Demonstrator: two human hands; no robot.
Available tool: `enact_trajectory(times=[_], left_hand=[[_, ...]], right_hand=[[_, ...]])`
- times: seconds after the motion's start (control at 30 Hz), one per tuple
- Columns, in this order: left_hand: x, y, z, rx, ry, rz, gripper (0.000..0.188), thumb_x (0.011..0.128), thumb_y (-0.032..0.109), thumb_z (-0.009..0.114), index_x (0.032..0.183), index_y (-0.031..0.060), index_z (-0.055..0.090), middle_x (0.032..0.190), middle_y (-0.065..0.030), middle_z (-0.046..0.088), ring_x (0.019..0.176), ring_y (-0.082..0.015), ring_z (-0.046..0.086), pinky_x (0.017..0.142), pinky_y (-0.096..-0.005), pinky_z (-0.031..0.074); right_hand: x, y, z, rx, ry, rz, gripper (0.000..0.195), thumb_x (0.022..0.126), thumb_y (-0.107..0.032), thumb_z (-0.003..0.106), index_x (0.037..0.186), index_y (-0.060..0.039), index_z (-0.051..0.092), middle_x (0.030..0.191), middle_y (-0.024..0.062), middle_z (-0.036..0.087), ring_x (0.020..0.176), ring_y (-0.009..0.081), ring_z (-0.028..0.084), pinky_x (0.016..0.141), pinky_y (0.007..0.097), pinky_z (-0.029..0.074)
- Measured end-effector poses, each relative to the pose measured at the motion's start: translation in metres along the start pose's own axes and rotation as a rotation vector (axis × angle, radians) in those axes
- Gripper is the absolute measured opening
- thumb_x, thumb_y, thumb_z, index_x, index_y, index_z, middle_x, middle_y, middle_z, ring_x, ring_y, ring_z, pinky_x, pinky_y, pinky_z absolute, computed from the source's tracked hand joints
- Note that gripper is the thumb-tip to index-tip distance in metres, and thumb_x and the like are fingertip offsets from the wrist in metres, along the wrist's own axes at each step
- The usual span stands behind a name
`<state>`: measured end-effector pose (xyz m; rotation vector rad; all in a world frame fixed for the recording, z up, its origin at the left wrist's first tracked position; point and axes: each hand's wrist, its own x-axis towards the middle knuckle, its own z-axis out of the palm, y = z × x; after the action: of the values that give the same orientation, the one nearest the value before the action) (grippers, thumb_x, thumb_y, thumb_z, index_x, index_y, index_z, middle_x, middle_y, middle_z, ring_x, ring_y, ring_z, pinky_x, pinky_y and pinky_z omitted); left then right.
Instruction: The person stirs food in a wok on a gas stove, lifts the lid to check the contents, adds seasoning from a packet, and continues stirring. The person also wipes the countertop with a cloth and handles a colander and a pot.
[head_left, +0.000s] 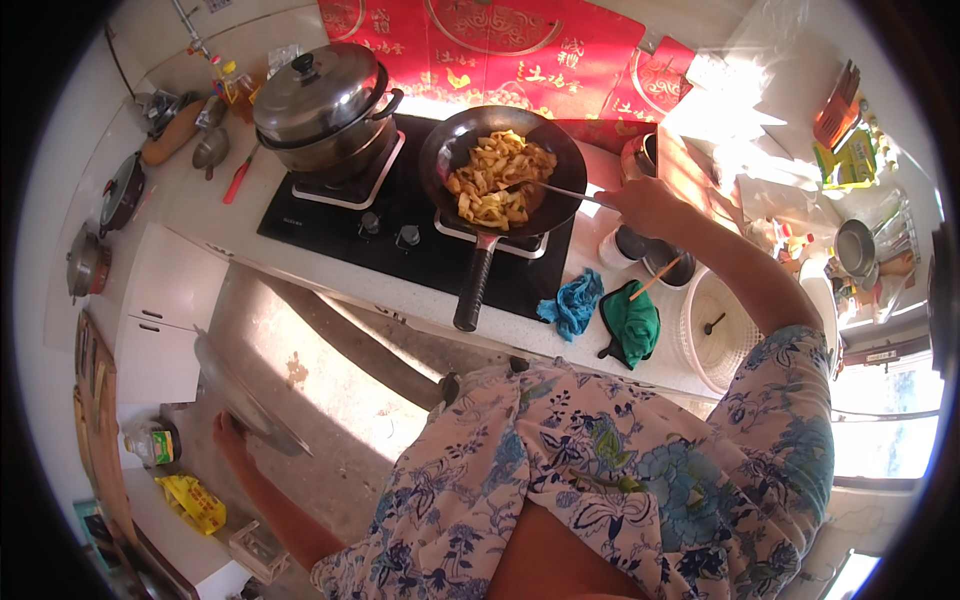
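My right hand (646, 208) grips the thin metal handle of a cooking utensil (564, 192), probably a spatula. Its far end reaches into sliced, browned food (504, 176) in a dark wok (444, 146). The wok rests on the right burner of a black gas hob (330, 232), its black handle (474, 292) pointing towards me. Low on the left, my left hand (231, 436) holds a large grey pan lid (244, 397) by its knob side. That lid is tilted nearly edge-on above the floor, away from the hob.
A lidded steel pot (322, 142) occupies the left burner. Blue (574, 301) and green cloths (634, 330) lie on the counter's right, beside a white plastic basket (697, 330). A red-handled tool (238, 180) lies left of the hob. White cabinets (169, 300) stand beyond the lid.
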<state>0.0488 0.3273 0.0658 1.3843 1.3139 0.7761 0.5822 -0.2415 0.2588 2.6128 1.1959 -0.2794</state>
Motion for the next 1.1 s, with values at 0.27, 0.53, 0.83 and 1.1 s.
enact_trajectory(times=[0.27, 0.53, 0.83, 1.1], left_hand=[[0.002, -0.012, -0.012, -0.018, 0.025, 0.032, 0.022, 0.091, 0.025, 0.054, 0.095, 0.0053, 0.062, 0.066, 0.0018, 0.053, 0.051, -0.0062, 0.044, 0.042, -0.0234, 0.033], [0.033, -0.027, -0.030, 0.062, -0.036, -0.014, 0.025, 0.089, 0.026, 0.056, 0.099, 0.0043, 0.063, 0.076, -0.0005, 0.058, 0.057, -0.0095, 0.050, 0.045, -0.0240, 0.038], [0.016, -0.022, -0.016, 0.053, 0.009, 0.025, 0.023, 0.090, 0.026, 0.055, 0.095, 0.0054, 0.062, 0.068, 0.0007, 0.054, 0.052, -0.0077, 0.046, 0.042, -0.0242, 0.034], [0.039, -0.042, -0.018, 0.151, -0.077, 0.180, 0.018, 0.090, 0.022, 0.055, 0.087, 0.0050, 0.059, 0.064, 0.0007, 0.049, 0.048, -0.0078, 0.041, 0.040, -0.0249, 0.031]], right_hand=[[-0.018, 0.014, -0.024, 0.417, -0.020, -0.100, 0.052, 0.077, -0.005, 0.055, 0.128, -0.0127, 0.057, 0.100, 0.0150, 0.067, 0.088, 0.0279, 0.065, 0.081, 0.0394, 0.049], [0.016, -0.029, 0.011, 0.202, -0.018, 0.060, 0.055, 0.078, -0.002, 0.048, 0.129, -0.0198, 0.057, 0.099, 0.0129, 0.068, 0.090, 0.0302, 0.065, 0.076, 0.0406, 0.052], [-0.006, -0.004, 0.032, 0.136, -0.034, 0.045, 0.057, 0.076, 0.000, 0.051, 0.128, -0.0218, 0.058, 0.097, 0.0101, 0.068, 0.091, 0.0286, 0.066, 0.074, 0.0389, 0.053], [0.040, 0.004, 0.044, 0.051, 0.116, 0.092, 0.060, 0.076, -0.001, 0.053, 0.130, -0.0259, 0.055, 0.086, 0.0125, 0.068, 0.083, 0.0313, 0.066, 0.064, 0.0423, 0.053]])
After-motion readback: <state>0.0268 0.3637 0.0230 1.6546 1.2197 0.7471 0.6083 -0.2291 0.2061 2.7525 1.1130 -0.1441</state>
